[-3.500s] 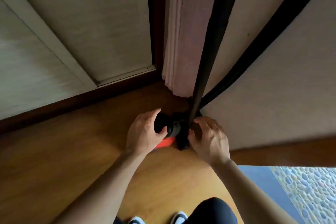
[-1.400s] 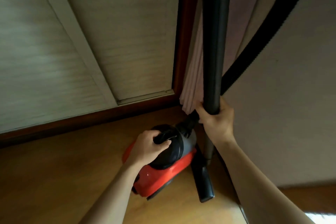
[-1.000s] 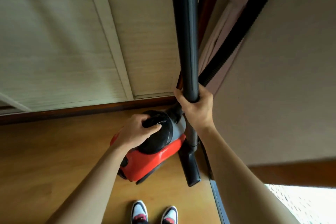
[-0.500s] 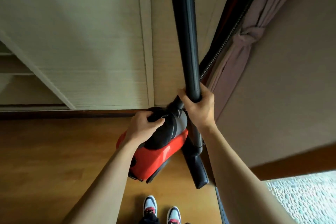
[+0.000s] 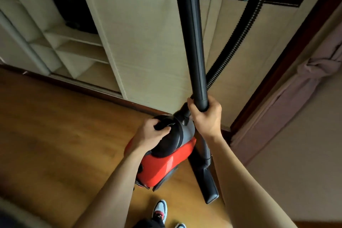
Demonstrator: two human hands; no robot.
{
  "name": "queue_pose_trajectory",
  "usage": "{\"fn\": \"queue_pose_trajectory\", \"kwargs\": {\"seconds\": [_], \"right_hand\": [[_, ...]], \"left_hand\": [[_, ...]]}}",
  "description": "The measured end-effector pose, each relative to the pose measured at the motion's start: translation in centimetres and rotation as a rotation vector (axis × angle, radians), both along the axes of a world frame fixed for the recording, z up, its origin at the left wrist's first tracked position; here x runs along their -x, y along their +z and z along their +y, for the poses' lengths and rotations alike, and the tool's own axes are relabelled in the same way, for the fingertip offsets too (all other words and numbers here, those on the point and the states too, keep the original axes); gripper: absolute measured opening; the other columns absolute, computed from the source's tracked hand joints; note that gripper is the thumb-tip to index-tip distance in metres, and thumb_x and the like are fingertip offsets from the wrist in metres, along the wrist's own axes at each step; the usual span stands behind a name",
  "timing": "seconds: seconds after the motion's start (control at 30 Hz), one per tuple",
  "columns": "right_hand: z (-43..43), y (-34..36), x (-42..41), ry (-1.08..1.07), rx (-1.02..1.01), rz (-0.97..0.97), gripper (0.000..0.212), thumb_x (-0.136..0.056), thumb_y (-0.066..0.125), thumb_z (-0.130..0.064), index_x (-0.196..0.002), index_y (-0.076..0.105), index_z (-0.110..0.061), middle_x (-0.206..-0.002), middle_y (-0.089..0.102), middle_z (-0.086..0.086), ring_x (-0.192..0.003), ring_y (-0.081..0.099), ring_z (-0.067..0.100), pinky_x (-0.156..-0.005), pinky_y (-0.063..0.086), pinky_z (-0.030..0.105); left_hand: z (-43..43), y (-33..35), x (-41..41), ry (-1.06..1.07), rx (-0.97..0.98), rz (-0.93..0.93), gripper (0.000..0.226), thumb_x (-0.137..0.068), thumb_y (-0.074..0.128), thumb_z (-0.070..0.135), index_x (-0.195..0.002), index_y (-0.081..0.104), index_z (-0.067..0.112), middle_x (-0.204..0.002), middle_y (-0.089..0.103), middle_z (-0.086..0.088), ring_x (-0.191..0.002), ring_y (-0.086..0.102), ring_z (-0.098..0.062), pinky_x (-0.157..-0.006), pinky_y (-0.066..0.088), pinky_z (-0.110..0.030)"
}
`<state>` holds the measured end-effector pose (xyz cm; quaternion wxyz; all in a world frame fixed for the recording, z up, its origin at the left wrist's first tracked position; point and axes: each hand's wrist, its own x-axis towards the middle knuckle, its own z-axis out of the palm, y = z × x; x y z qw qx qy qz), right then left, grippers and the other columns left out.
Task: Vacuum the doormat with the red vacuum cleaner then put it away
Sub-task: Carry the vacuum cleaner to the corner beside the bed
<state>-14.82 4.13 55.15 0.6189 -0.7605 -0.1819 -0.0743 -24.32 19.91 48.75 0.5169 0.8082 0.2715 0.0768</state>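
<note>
The red vacuum cleaner (image 5: 166, 166) hangs tilted above the wooden floor, red body with a black and grey top. My left hand (image 5: 149, 135) is shut on its black carry handle. My right hand (image 5: 207, 116) grips the black wand (image 5: 192, 33), which stands nearly upright. The ribbed black hose (image 5: 238, 42) curves up to the right behind the wand. The black floor nozzle (image 5: 207, 181) sits low beside the body. No doormat is in view.
A pale sliding wardrobe door (image 5: 151, 52) with a dark floral band stands straight ahead, open shelves (image 5: 74, 52) to its left. A tied pink curtain (image 5: 305, 79) and a plain wall are on the right. My shoes (image 5: 161, 211) show below on the wooden floor (image 5: 55, 135).
I have gone from crouching at the vacuum to lifting it by handle and wand. The view has swung left and up, from the curtain corner toward the wardrobe and shelves.
</note>
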Motion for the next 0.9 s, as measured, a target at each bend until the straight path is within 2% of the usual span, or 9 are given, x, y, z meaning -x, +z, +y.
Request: {"fn": "queue_pose_trajectory", "kwargs": {"seconds": [0.07,0.2,0.27,0.43,0.53,0.6,0.67,0.77,0.9], "right_hand": [[1.8,-0.2,0.6,0.059,0.001,-0.002,0.027,-0.08,0.07,-0.039,-0.079,0.061,-0.014,-0.065,0.059,0.016,-0.06,0.057,0.035,-0.058,0.051,0.047],[6.1,-0.1,2.3,0.222,-0.018,-0.012,0.017,-0.082,0.071,-0.03,-0.076,0.056,-0.026,-0.067,0.056,0.009,-0.061,0.052,0.021,-0.058,0.049,0.041],[8.7,-0.2,3.2,0.323,-0.034,0.0,0.018,-0.082,0.07,-0.032,-0.076,0.054,-0.031,-0.069,0.057,0.013,-0.063,0.055,0.03,-0.059,0.052,0.047],[15.5,-0.9,5.1,0.524,-0.008,0.029,0.016,-0.085,0.072,-0.03,-0.082,0.058,-0.024,-0.075,0.059,0.02,-0.068,0.059,0.042,-0.058,0.052,0.053],[19.7,-1.3,6.4,0.618,0.011,0.009,0.014,-0.086,0.073,-0.024,-0.086,0.062,-0.016,-0.073,0.059,0.008,-0.068,0.058,0.026,-0.063,0.054,0.044],[23.1,-1.7,7.1,0.67,0.03,0.034,0.015,-0.087,0.076,-0.021,-0.083,0.062,-0.026,-0.071,0.059,-0.006,-0.066,0.057,0.007,-0.062,0.05,0.026],[26.8,-2.0,8.1,0.709,0.061,0.047,0.027,-0.086,0.078,-0.018,-0.077,0.057,-0.033,-0.07,0.058,-0.01,-0.065,0.057,-0.001,-0.06,0.043,0.01],[33.2,-2.6,9.4,0.756,0.074,0.072,0.036,-0.084,0.08,-0.013,-0.07,0.052,-0.03,-0.065,0.055,-0.008,-0.059,0.056,-0.006,-0.055,0.042,0.007],[41.7,-3.2,10.5,0.809,0.073,-0.001,0.039,-0.082,0.081,-0.01,-0.071,0.052,-0.035,-0.062,0.053,-0.014,-0.058,0.055,-0.001,-0.057,0.04,0.009]], "left_hand": [[0.9,0.4,1.8,0.069,-0.019,0.008,0.027,-0.083,0.077,0.026,-0.06,0.063,0.027,-0.042,0.053,0.02,-0.045,0.047,-0.004,-0.046,0.035,-0.023],[3.4,1.0,5.4,0.199,-0.027,0.005,0.018,-0.082,0.076,0.03,-0.069,0.069,0.02,-0.046,0.056,0.019,-0.046,0.049,-0.003,-0.048,0.037,-0.024],[4.8,1.3,7.3,0.268,-0.038,0.006,0.015,-0.081,0.075,0.033,-0.076,0.073,0.019,-0.053,0.062,0.016,-0.052,0.056,-0.005,-0.052,0.041,-0.023],[9.0,1.4,11.4,0.451,-0.124,0.044,0.036,-0.083,0.074,0.033,-0.056,0.053,0.021,-0.051,0.053,0.008,-0.054,0.053,-0.01,-0.055,0.039,-0.023],[12.0,1.1,13.7,0.589,-0.043,0.043,0.034,-0.082,0.074,0.033,-0.06,0.057,0.013,-0.044,0.05,0.01,-0.047,0.051,-0.01,-0.052,0.041,-0.029],[14.3,1.0,15.0,0.653,-0.023,0.047,0.029,-0.083,0.074,0.033,-0.066,0.063,0.011,-0.043,0.052,0.011,-0.046,0.052,-0.009,-0.051,0.042,-0.029],[16.9,1.1,16.0,0.69,-0.032,0.056,0.024,-0.084,0.072,0.033,-0.074,0.067,0.012,-0.051,0.058,0.008,-0.05,0.056,-0.008,-0.054,0.044,-0.026],[21.6,1.0,17.4,0.744,-0.007,0.055,0.018,-0.087,0.072,0.031,-0.081,0.069,0.014,-0.054,0.058,0.007,-0.049,0.057,-0.005,-0.052,0.044,-0.022],[28.6,0.6,18.9,0.78,-0.072,0.084,0.03,-0.087,0.071,0.037,-0.062,0.059,0.024,-0.053,0.055,0.008,-0.051,0.056,-0.01,-0.053,0.043,-0.029]]}}
